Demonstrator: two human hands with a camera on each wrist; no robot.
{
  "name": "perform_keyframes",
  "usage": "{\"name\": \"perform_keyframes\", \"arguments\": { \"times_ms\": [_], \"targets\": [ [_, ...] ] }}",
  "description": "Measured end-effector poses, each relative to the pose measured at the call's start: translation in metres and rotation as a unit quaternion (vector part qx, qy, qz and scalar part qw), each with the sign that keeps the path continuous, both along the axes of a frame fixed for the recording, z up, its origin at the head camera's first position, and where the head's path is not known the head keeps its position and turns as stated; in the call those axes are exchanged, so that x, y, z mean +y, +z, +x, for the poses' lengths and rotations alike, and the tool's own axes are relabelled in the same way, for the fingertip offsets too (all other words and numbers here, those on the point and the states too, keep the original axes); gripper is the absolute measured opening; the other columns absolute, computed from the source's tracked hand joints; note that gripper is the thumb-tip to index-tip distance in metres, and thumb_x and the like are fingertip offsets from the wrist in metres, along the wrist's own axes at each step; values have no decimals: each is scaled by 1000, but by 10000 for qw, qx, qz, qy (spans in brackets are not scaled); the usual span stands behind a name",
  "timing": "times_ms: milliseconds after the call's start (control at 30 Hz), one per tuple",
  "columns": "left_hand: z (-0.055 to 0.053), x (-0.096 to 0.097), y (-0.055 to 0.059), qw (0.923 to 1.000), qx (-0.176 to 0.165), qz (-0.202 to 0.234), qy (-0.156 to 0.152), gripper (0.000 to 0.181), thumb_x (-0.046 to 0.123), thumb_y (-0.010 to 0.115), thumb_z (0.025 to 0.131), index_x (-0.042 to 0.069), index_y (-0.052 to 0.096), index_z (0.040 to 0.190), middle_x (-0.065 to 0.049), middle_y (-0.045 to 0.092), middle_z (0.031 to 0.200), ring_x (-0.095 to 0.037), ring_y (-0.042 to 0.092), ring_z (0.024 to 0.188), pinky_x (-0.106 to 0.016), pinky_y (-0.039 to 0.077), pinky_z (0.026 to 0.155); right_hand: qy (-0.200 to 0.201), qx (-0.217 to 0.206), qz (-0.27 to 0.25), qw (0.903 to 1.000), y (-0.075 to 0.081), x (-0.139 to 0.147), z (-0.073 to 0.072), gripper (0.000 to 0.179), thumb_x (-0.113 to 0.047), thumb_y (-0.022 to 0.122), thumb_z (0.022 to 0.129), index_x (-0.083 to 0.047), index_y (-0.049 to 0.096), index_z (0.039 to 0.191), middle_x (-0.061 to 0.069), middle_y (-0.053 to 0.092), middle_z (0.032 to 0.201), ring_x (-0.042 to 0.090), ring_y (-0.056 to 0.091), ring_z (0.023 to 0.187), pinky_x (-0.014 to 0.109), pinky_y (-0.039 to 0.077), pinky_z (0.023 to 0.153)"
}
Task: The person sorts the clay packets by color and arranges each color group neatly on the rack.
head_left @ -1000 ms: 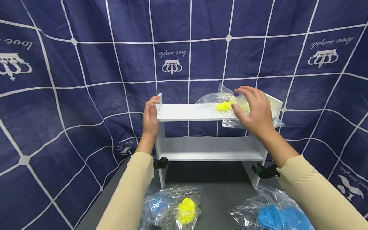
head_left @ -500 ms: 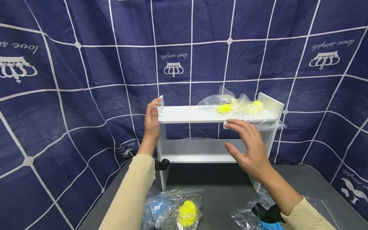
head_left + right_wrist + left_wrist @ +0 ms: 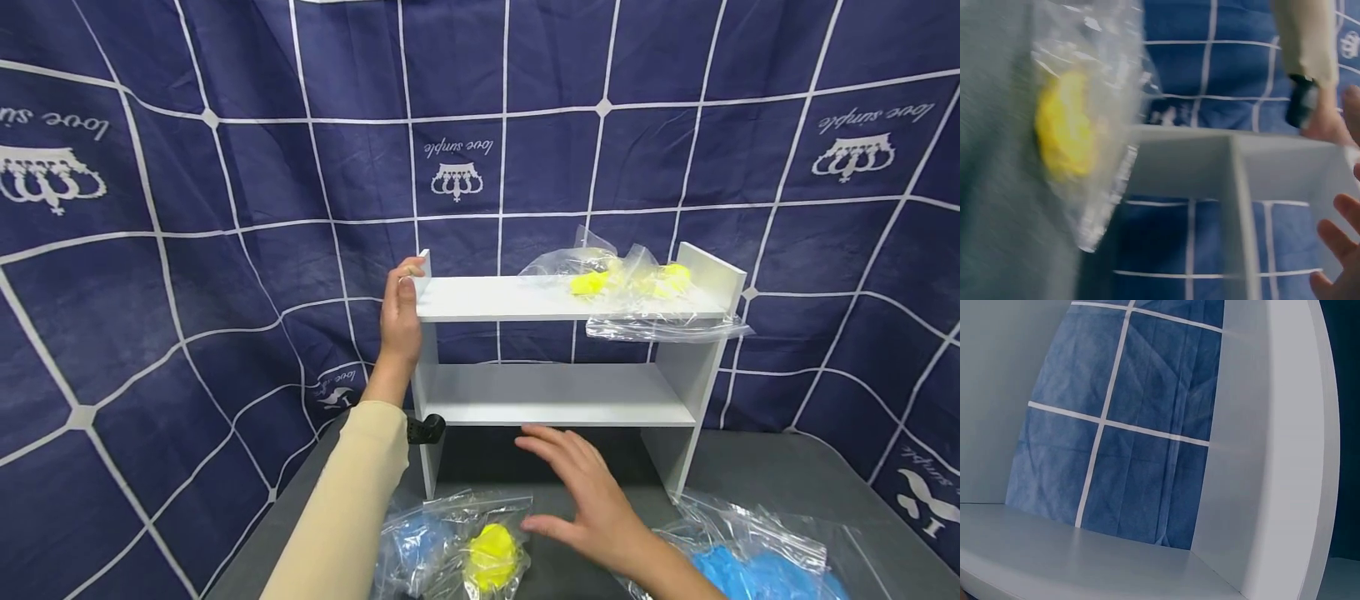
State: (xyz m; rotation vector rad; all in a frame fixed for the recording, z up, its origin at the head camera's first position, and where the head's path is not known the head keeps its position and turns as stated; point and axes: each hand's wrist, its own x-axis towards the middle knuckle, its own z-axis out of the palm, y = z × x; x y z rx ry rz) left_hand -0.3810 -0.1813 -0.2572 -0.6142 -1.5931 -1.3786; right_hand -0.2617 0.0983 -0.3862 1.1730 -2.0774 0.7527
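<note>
My left hand (image 3: 401,321) grips the top of the left side panel of a small white two-tier shelf (image 3: 555,396), fingers curled over its edge. My right hand (image 3: 588,504) is in front of the shelf, low over the dark table, fingers spread and holding nothing; its fingers (image 3: 1338,240) show at the right edge of the right wrist view. Nearest it lies a clear zip bag with a yellow lump (image 3: 491,557). On the top board, at the right, clear bags with yellow contents (image 3: 588,283) lie with a zip edge (image 3: 667,327) hanging over the front.
A clear bag with pale blue contents (image 3: 422,537) lies beside the yellow one, front left. Another bag with bright blue contents (image 3: 757,575) lies front right on the dark table (image 3: 757,462). A dark blue checked cloth (image 3: 555,158) hangs behind and at the sides.
My right hand has come away from the bags on the top board, down and towards me, to low over the table. My left hand stays on the shelf panel.
</note>
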Motion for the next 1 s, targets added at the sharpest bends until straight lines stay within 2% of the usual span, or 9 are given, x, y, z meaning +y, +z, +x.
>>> {"name": "perform_keyframes", "arguments": {
  "times_ms": [133, 233, 367, 567, 700, 767, 833, 1000],
  "targets": [
    [18, 6, 9, 9999, -73, -72, -35, 27, 2, 25, 106, -16, 45, 111, -32, 49, 140, -40, 39, 142, -39, 26, 120, 68, -422, 395, 9983, -25, -9, 2, 93, -61, 76, 75, -24, 38, 152, -4, 40, 157, 22, 45, 136, 50, 32, 110],
    [29, 10, 14, 9999, -90, -72, -10, 27, 4, 26, 106, -16, 45, 110, -33, 49, 139, -41, 39, 142, -40, 26, 120, 108, -985, 595, 9933, -39, -16, 1, 103, -56, 82, 69, -31, 30, 155, -7, 33, 161, 20, 43, 139, 57, 40, 103],
    [30, 10, 15, 10000, -78, 13, -14, 27, 3, 26, 106, -16, 44, 110, -32, 49, 139, -40, 39, 142, -40, 26, 120, 170, -1562, 869, 9837, -57, -25, -4, 114, -54, 86, 63, -34, 25, 157, -7, 29, 163, 26, 41, 142, 64, 43, 99],
    [28, 10, 13, 9998, -146, -42, -102, 26, 2, 26, 105, -16, 45, 110, -32, 49, 140, -39, 39, 142, -38, 26, 119, 587, -2436, 1103, 9618, -80, -28, -10, 119, -56, 86, 64, -31, 18, 159, 1, 22, 167, 37, 36, 144, 73, 38, 97],
    [29, 9, 12, 9999, -97, -39, -35, 25, 1, 26, 105, -15, 45, 109, -32, 49, 139, -40, 40, 141, -38, 26, 119, 722, -2676, 1200, 9533, -92, -32, -14, 118, -58, 84, 67, -31, 16, 159, 4, 19, 168, 44, 32, 144, 77, 33, 100],
    [29, 7, 12, 10000, -83, -7, -2, 25, 1, 26, 105, -15, 45, 109, -32, 49, 139, -40, 39, 141, -39, 26, 119, 717, -2666, 1268, 9527, -98, -35, -17, 118, -60, 82, 67, -31, 15, 160, 5, 19, 168, 46, 32, 144, 77, 31, 102],
    [23, 4, 9, 9999, -100, 10, -31, 26, 1, 25, 105, -15, 45, 110, -31, 49, 140, -39, 39, 142, -40, 25, 120, 718, -2667, 1335, 9518, -102, -37, -19, 118, -61, 81, 66, -31, 15, 160, 6, 19, 168, 47, 30, 145, 77, 29, 104],
    [-1, -2, 0, 9998, -159, -23, -77, 29, 5, 24, 107, -12, 46, 115, -24, 49, 144, -33, 38, 145, -42, 23, 122, 712, -2523, 1507, 9532, -109, -36, -24, 115, -60, 81, 67, -25, 22, 159, 10, 26, 165, 42, 33, 146, 74, 28, 107]
  ]
}}
